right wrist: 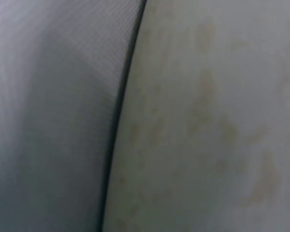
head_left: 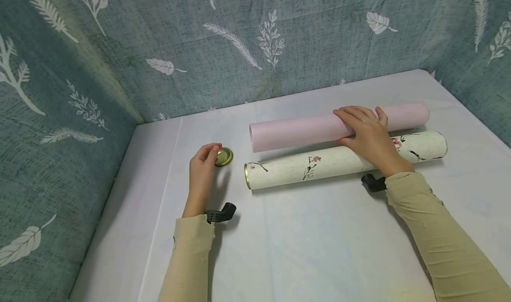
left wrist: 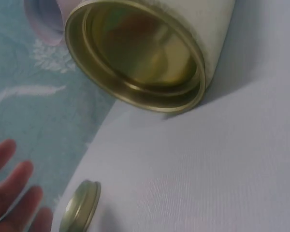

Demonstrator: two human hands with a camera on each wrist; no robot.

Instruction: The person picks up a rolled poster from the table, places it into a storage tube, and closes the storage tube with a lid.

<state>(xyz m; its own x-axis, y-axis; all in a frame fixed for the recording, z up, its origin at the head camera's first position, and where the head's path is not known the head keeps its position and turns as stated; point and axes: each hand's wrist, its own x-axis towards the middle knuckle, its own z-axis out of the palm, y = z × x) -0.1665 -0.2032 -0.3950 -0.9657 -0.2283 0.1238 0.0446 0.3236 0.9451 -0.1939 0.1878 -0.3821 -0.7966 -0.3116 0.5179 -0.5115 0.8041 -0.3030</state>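
Observation:
My left hand pinches a small round gold lid by its left edge between thumb and fingertips. The left wrist view shows the lid tilted, beside several spread fingers. My right hand grips a hollow pink roll, fingers over its top and thumb on the near side. In front of the roll lies a cream tube with a flower print, under my right wrist. The gold rim of its left end faces the left wrist camera, the recess shining gold. Cream surface fills most of the right wrist view.
A white cloth covers the table. Green leaf-patterned fabric hangs along the back and both sides. Black wrist cameras sit on both wrists; the right one is close to the cream tube.

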